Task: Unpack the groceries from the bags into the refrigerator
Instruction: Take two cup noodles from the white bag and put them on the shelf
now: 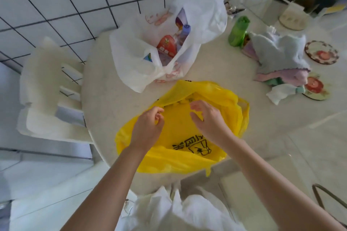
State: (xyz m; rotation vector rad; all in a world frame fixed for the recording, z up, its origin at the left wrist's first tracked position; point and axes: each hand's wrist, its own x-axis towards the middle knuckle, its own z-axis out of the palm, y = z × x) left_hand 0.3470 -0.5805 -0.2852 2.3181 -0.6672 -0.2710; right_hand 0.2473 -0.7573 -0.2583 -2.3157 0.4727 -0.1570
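Observation:
A yellow plastic bag (180, 154) with black print lies on the near edge of the round table (105, 84); its contents are hidden. My left hand (148, 127) pinches the bag's film at the left of its mouth with curled fingers. My right hand (206, 118) hooks thumb and curled fingers into the film on the right side of the mouth. Behind it stands a white plastic bag (199, 11), open at the top, showing a red packet (167, 45) and a bottle with a purple cap (185, 31).
A green bottle (238, 32) stands at the back right, beside a heap of pastel cloths (281, 56) and round patterned coasters (321, 52). A white chair (48, 88) sits left of the table against the tiled wall. White fabric lies below the table's near edge.

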